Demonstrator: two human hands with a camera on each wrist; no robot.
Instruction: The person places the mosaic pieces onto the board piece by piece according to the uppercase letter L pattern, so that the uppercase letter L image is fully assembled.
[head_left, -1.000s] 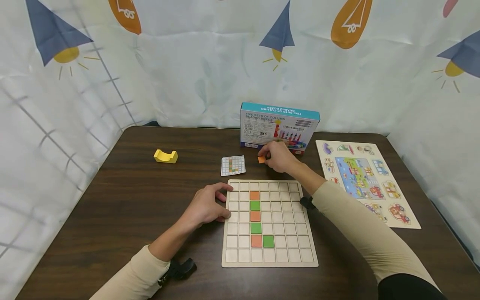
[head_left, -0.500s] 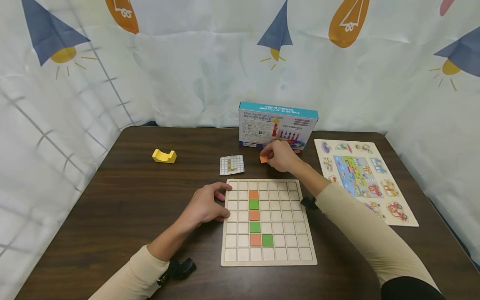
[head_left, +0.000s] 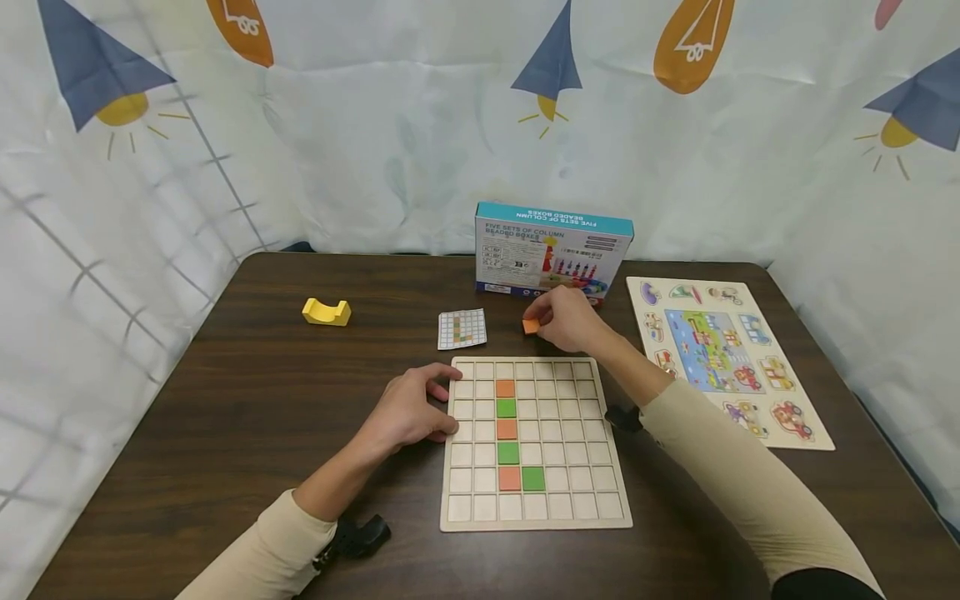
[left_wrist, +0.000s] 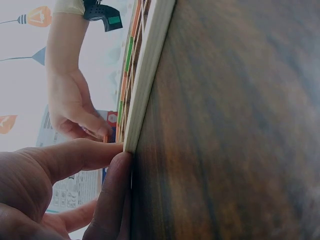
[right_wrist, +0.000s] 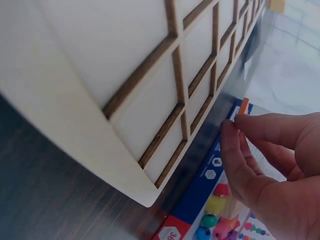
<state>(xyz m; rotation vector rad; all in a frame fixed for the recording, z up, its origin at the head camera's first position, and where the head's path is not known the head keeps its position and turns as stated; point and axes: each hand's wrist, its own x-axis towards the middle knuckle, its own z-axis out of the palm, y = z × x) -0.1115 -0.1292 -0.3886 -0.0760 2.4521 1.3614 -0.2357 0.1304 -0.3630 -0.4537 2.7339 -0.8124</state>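
Between the thumb and fingers of my right hand is a small orange square tile, pinched just right of a printed grid card. The tile's thin edge shows at the fingertips in the right wrist view. My left hand rests against the left side of a wooden grid board, thumb and forefinger spread along its edge. Orange and green tiles alternate down one column of the board, with another green tile beside the lowest orange one. The card bears a similar coloured pattern.
Behind the right hand stands a bead-toy box with a blue top. A picture puzzle board lies to the right, partly under the right forearm. A yellow curved block sits at the back left. Printed cloth hangs behind the table.
The right hand has shifted slightly right and nearer to me with the orange tile, which it has tilted. The left hand stays at the board's edge; the whole view drifts a little.
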